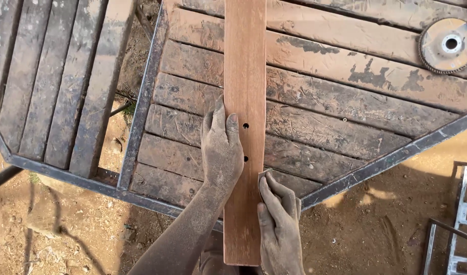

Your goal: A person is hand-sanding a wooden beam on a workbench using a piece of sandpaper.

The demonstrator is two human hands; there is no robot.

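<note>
A worn, steel-framed slatted wooden table (345, 102) carries a long reddish plank (245, 61) lying lengthwise across its slats; a round flap disc (448, 45) lies well right of the plank.

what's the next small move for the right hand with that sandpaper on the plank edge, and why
Probably slide the right hand and its folded sandpaper forward along the plank's right edge, toward the two small holes. The paper sits against that edge near the plank's close end, and the left hand presses flat on the plank over the slatted table, steadying it.
</note>
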